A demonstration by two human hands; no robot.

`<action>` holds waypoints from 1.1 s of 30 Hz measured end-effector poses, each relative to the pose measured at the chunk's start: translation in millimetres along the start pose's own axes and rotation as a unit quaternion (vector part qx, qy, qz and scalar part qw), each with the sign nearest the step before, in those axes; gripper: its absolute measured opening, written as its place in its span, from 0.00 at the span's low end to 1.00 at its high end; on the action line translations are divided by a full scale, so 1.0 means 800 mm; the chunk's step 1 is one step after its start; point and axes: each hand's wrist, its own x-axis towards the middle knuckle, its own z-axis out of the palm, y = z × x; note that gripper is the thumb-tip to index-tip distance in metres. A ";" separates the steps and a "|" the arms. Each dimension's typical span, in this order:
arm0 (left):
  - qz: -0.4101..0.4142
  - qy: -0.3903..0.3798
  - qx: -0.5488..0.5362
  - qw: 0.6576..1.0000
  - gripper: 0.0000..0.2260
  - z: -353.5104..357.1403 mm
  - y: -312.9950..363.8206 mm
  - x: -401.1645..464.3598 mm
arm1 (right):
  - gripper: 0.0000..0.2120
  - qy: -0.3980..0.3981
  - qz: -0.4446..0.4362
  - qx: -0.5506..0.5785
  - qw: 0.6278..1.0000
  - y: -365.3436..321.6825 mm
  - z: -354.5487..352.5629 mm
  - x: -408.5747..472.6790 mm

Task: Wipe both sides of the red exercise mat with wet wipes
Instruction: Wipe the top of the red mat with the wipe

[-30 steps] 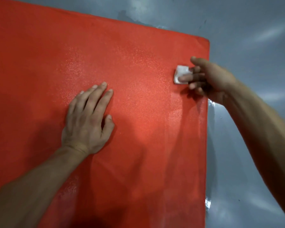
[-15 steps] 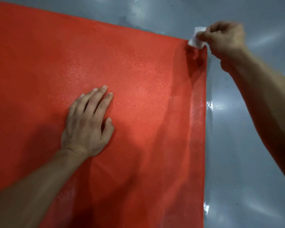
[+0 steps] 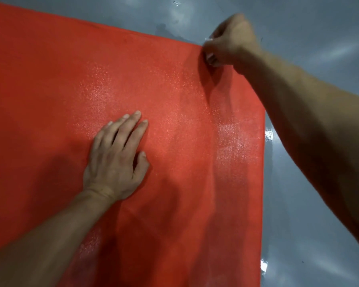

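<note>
Red mat (image 3: 174, 96) spread flat on a glossy grey floor (image 3: 319, 48), both hands on it.

The mat has a fine pebbled grain that glitters where light strikes it, with a pale damp sheen in a patch near its right edge; its straight far edge and right edge meet at a corner hidden under the right hand (image 3: 230, 42). That hand is curled tight at the corner — a sliver of white wet wipe (image 3: 210, 58) shows between its fingers, most of it hidden and blurred. The left hand (image 3: 116, 158) lies palm down mid-mat, fingers straight and close together. The right forearm crosses over the mat's right edge and casts a shadow there; the floor carries soft reflections and small wet glints beside the mat.
</note>
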 end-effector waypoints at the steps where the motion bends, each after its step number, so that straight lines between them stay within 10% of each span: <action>1: 0.001 0.002 -0.002 1.000 0.30 0.000 0.000 0.000 | 0.03 -0.013 0.003 -0.006 1.000 -0.001 -0.007 0.001; 8: 0.001 0.005 0.002 1.000 0.29 0.000 0.000 -0.001 | 0.21 0.034 0.081 -0.175 0.981 0.056 -0.054 0.033; 16: 0.001 0.004 0.002 1.000 0.30 0.000 0.000 0.000 | 0.06 -0.068 -0.009 0.049 0.996 -0.049 0.035 0.003; 23: -0.003 0.002 0.001 1.000 0.30 0.001 -0.001 0.001 | 0.11 0.013 -0.144 -0.147 0.979 0.015 -0.044 0.015; 33: -0.004 0.008 -0.001 1.000 0.29 0.001 -0.002 0.001 | 0.08 -0.189 -0.304 -0.270 0.894 0.022 -0.039 -0.025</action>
